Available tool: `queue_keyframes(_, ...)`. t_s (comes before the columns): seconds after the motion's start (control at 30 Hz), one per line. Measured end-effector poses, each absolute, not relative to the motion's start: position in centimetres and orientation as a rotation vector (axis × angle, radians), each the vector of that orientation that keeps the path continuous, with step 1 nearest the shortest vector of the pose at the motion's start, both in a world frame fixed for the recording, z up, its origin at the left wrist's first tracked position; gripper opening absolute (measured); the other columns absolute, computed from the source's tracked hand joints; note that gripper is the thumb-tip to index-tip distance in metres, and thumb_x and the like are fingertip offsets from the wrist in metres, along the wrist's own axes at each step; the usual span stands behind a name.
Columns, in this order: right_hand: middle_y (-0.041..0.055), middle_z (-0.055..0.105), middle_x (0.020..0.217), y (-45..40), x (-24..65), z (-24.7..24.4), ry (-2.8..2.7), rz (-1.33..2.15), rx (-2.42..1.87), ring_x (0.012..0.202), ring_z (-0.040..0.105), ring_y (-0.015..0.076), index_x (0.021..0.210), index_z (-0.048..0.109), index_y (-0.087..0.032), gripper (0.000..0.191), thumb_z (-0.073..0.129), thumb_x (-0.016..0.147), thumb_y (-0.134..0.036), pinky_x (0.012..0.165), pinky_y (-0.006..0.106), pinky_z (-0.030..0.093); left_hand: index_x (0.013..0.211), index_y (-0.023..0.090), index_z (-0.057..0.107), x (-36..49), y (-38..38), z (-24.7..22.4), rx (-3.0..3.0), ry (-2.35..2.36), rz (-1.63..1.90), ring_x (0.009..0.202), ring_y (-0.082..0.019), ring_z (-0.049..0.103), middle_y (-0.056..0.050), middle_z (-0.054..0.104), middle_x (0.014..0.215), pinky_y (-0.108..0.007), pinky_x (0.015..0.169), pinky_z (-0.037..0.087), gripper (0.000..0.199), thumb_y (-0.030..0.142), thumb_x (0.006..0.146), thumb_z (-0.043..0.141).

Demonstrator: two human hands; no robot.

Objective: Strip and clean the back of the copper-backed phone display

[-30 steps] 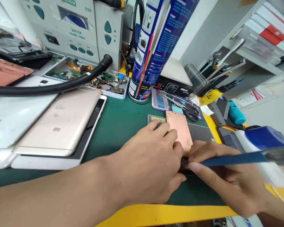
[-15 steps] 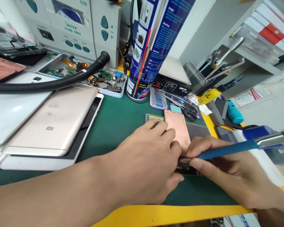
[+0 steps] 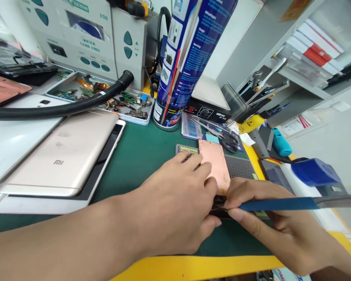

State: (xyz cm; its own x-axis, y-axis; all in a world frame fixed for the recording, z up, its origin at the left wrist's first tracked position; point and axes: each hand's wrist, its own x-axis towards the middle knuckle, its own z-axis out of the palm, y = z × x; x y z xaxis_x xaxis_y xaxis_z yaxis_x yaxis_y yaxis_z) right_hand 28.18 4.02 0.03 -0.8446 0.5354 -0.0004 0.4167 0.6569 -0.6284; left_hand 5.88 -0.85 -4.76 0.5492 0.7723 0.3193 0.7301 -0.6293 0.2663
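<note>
A phone with its back off lies on a grey perforated mat; its copper-coloured panel [image 3: 213, 162] shows, and a dark lower part [image 3: 219, 201] shows between my hands. My left hand [image 3: 172, 199] is curled over the phone's left side, fingers along its edge and thumb near its bottom end, gripping it. In my right hand [image 3: 269, 218], thumb and forefinger pinch a blue-handled brush [image 3: 280, 205]. The brush's metal ferrule and dark, blurred bristles point away to the right. Its handle end sits at the phone's lower part, where the fingers hide the tip.
Left of my hands, a gold phone back cover [image 3: 58, 156] lies over a white phone [image 3: 105, 164]. Behind stand a tall blue spray can [image 3: 190, 62], a rework station [image 3: 84, 43] with a black hose [image 3: 76, 108], and a parts tray [image 3: 148, 117]. Scissors [image 3: 229, 142] lie beyond the mat [image 3: 240, 166].
My right hand has shifted slightly left and down along the phone's lower part, and the brush has swung flatter. My left hand keeps its hold. The whole view has shifted a little.
</note>
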Motion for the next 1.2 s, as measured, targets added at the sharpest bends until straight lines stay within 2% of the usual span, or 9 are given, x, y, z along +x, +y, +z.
queue_keyframes(0.13,0.0009,0.069,0.093,4.0,28.2,0.3,-2.734,0.885,-0.808,0.088,0.069,0.0151,0.102,0.061,-0.025,0.014,0.061,0.094,-0.013,0.079,0.027,0.056,0.115,0.013,0.071,5.8,-0.8,-4.7,2.671,1.296,0.632,0.130,-0.038,0.051,-0.017,0.066,0.129,-0.054,0.104,0.042,0.048,0.053,0.098,0.051)
queue_keyframes(0.37,0.0013,0.070,0.106,4.0,28.5,-0.2,-2.734,0.934,-0.787,0.101,0.068,0.0156,0.114,0.060,-0.028,0.021,0.061,0.097,-0.017,0.089,0.027,0.056,0.115,0.014,0.071,5.8,-0.8,-4.6,2.670,1.298,0.633,0.128,-0.037,0.052,-0.016,0.066,0.129,-0.054,0.104,0.042,0.047,0.053,0.098,0.052)
queue_keyframes(0.5,0.0028,0.070,0.109,4.0,28.6,0.0,-2.774,0.782,-0.900,0.099,0.070,0.0180,0.119,0.058,-0.028,0.023,0.062,0.097,-0.023,0.082,0.028,0.058,0.122,0.014,0.068,5.8,-1.0,-4.7,2.681,1.304,0.659,0.127,-0.037,0.053,-0.015,0.065,0.131,-0.054,0.104,0.042,0.049,0.053,0.098,0.052)
queue_keyframes(0.6,0.0017,0.070,0.102,4.1,28.3,0.2,-2.739,0.784,-0.893,0.091,0.070,0.0171,0.111,0.060,-0.027,0.016,0.063,0.095,-0.022,0.076,0.028,0.057,0.119,0.013,0.070,5.8,-1.0,-4.7,2.687,1.297,0.644,0.122,-0.037,0.056,-0.016,0.067,0.127,-0.054,0.104,0.042,0.049,0.053,0.098,0.051)
queue_keyframes(0.67,0.0009,0.070,0.101,4.1,28.2,0.3,-2.716,0.853,-0.863,0.094,0.069,0.0168,0.107,0.062,-0.027,0.015,0.064,0.094,-0.020,0.079,0.027,0.057,0.116,0.013,0.071,5.8,-1.0,-4.7,2.685,1.295,0.644,0.121,-0.037,0.056,-0.016,0.068,0.123,-0.054,0.104,0.042,0.048,0.053,0.098,0.051)
queue_keyframes(0.8,-0.0005,0.072,0.111,3.9,28.3,0.3,-2.725,0.877,-0.795,0.106,0.068,0.0164,0.115,0.065,-0.030,0.026,0.068,0.093,-0.016,0.092,0.025,0.056,0.110,0.013,0.072,5.7,-0.8,-4.6,2.685,1.275,0.646,0.121,-0.037,0.055,-0.016,0.069,0.115,-0.052,0.102,0.042,0.045,0.051,0.098,0.052)
queue_keyframes(0.93,-0.0022,0.072,0.112,3.3,28.3,-0.4,-2.666,0.882,-0.821,0.107,0.069,0.0150,0.119,0.063,-0.032,0.030,0.068,0.093,-0.017,0.094,0.023,0.056,0.111,0.013,0.072,5.7,-0.7,-4.4,2.682,1.266,0.634,0.113,-0.035,0.057,-0.015,0.070,0.110,-0.051,0.099,0.044,0.043,0.049,0.098,0.052)
queue_keyframes(1.2,0.0053,0.070,0.109,3.5,28.5,-0.3,-2.763,0.770,-0.686,0.109,0.066,0.0220,0.117,0.060,-0.026,0.029,0.062,0.093,-0.009,0.096,0.037,0.055,0.111,0.013,0.072,5.6,-0.9,-4.7,2.681,1.273,0.650,0.114,-0.035,0.056,-0.016,0.069,0.112,-0.052,0.102,0.042,0.045,0.050,0.098,0.052)
